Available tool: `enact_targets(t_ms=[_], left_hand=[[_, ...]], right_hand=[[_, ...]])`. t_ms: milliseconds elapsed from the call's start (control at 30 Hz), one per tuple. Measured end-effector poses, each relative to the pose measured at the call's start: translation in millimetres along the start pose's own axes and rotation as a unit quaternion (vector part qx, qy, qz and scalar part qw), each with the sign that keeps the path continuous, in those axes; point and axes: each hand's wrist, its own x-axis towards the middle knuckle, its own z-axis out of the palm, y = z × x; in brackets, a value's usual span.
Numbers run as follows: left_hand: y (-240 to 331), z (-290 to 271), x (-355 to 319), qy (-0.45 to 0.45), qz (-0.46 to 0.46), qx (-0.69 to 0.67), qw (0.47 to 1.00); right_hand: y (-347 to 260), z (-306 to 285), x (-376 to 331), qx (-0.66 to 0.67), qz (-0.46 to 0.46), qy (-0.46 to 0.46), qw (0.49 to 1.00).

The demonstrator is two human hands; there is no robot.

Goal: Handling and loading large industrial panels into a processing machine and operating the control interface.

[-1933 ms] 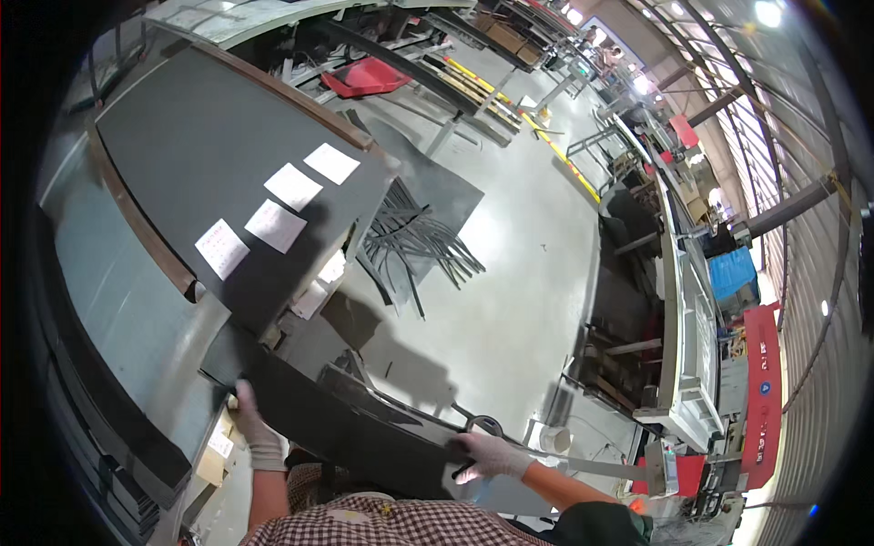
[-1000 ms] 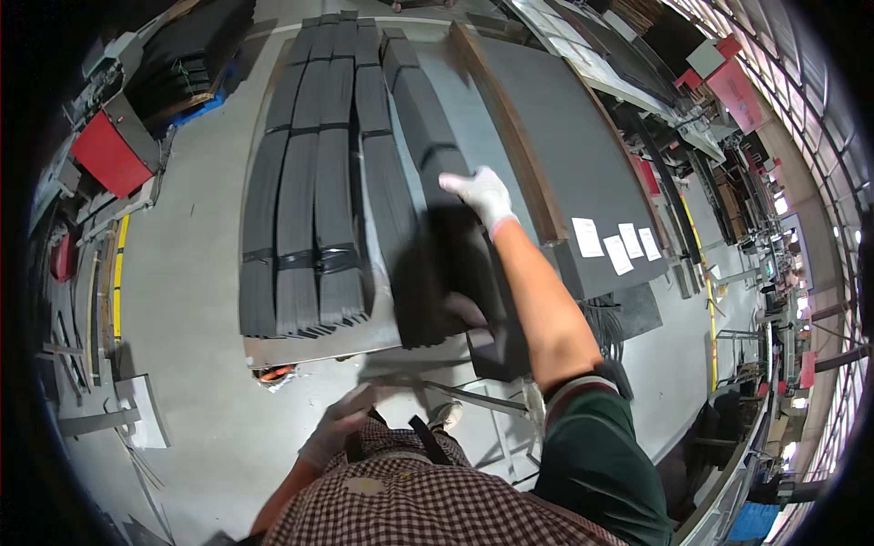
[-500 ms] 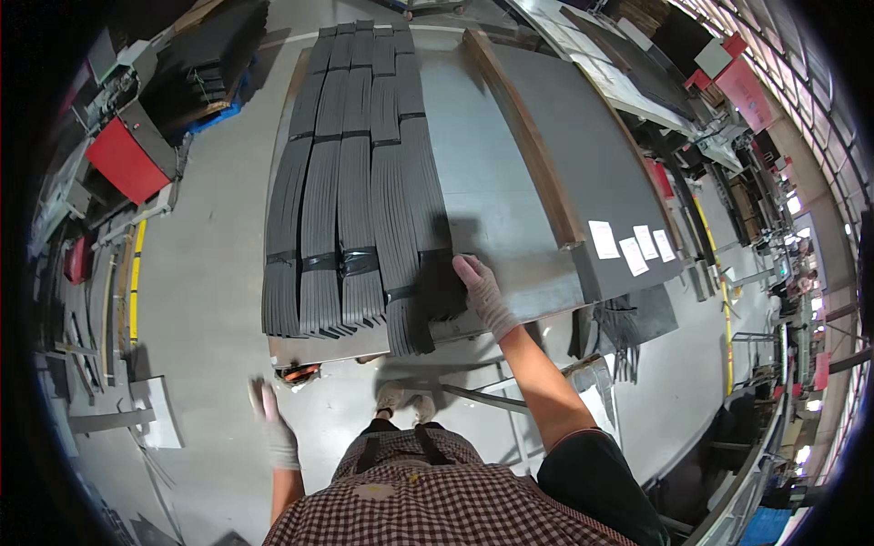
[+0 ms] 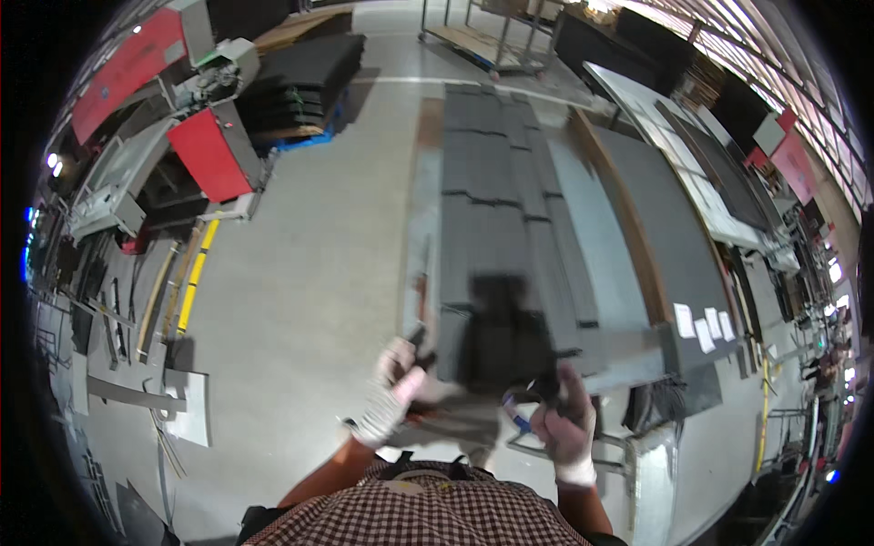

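Observation:
Bundles of dark grey strips [image 4: 482,218], bound with black bands, lie side by side on a low platform in front of me. My left hand [image 4: 390,391], in a pale glove, is closed at the platform's near left corner. A slim dark object [image 4: 418,335] sticks out from its fingers, too blurred to name. My right hand [image 4: 566,426], also gloved, is closed round a tape roll [image 4: 519,414], a dark ring with a whitish and blue inner side. It is just off the near end of the bundles. A shadow covers that end.
A wooden beam [image 4: 628,218] runs along the platform's right part, beside a dark sheet stack [image 4: 678,227] with white papers [image 4: 704,335]. At left stand a red machine cabinet [image 4: 209,155] and a yellow floor strip [image 4: 198,278]. A wheeled cart [image 4: 487,41] is at the far end.
My right hand has left the bundles' near end and now holds the tape roll. My left hand has come in to the platform's corner with a dark object. The view has swung left.

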Motion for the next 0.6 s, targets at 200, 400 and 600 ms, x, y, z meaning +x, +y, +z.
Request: enact_targets(t_ms=[200,400,600], left_hand=[[96.6,-165.9,11.1,-0.156,-0.216,-0.078,0.961],[166.7,-284.8,88.4,-0.188,-0.273,-0.199,0.922],[138.9,-344.5,229.3,-0.476,-0.160,-0.023,0.865]], right_hand=[[147.2,184.1,91.5,-0.056,0.216,-0.091,0.970],[255.0,285.1,211.7,0.051,0.371,-0.261,0.890],[304.5,377.7,292.4,0.000,0.338,-0.395,0.854]])
